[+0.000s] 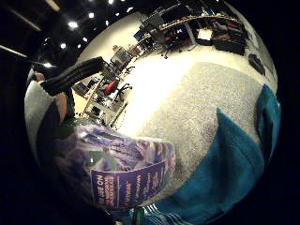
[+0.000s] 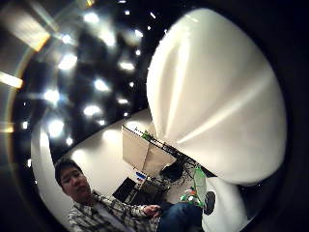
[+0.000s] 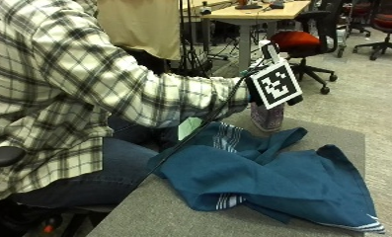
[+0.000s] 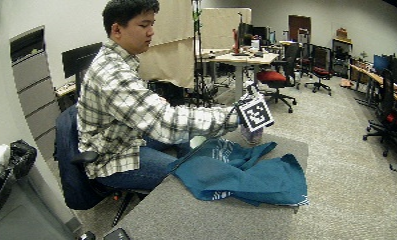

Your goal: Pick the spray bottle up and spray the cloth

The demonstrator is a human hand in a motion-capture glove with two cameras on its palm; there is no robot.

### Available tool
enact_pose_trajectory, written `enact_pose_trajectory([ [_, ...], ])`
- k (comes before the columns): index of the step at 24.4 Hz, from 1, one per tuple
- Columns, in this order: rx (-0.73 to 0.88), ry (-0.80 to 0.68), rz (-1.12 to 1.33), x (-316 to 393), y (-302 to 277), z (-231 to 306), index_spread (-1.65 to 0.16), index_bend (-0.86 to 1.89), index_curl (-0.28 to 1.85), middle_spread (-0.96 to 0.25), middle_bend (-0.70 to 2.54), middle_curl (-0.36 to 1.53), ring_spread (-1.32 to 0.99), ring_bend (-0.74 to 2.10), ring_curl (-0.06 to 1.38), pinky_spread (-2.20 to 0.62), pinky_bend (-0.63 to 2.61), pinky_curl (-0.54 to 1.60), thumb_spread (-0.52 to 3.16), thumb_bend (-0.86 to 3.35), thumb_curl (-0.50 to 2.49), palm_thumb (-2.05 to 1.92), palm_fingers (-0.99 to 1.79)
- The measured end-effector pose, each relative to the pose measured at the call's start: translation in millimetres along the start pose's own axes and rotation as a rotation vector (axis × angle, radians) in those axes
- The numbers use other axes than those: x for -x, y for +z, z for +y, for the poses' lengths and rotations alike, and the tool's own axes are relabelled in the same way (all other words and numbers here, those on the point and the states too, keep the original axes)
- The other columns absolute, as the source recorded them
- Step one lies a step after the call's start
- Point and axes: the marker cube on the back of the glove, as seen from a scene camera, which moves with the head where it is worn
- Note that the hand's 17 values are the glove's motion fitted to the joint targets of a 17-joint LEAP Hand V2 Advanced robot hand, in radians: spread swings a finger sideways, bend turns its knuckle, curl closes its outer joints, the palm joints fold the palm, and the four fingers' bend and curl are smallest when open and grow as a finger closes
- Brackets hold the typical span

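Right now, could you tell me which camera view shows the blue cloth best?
The outside view: the blue cloth lies crumpled across the grey table, nearly all in frame. The wide outside view shows it smaller. The little finger side palm view catches only part, beside the spray bottle. The thumb side view shows none.

The spray bottle [image 1: 126,173] carries a purple label; its print is unreadable.

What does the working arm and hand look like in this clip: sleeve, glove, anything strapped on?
The right arm wears a white-and-dark plaid shirt sleeve. The right hand wears a black glove, mostly hidden in the outside view. A black ribbed strap of the glove shows in the little finger side palm view.
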Motion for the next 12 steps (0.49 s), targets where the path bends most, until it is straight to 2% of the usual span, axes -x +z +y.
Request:
enact_pose_trajectory([
  [12,0.023,0.042,-0.042,3.6,-2.4,0.6,-0.29,0.14,0.64,-0.15,0.54,0.53,-0.22,0.55,0.49,-0.19,0.50,0.42,0.28,-0.05,0.79,0.97,1.25],
])
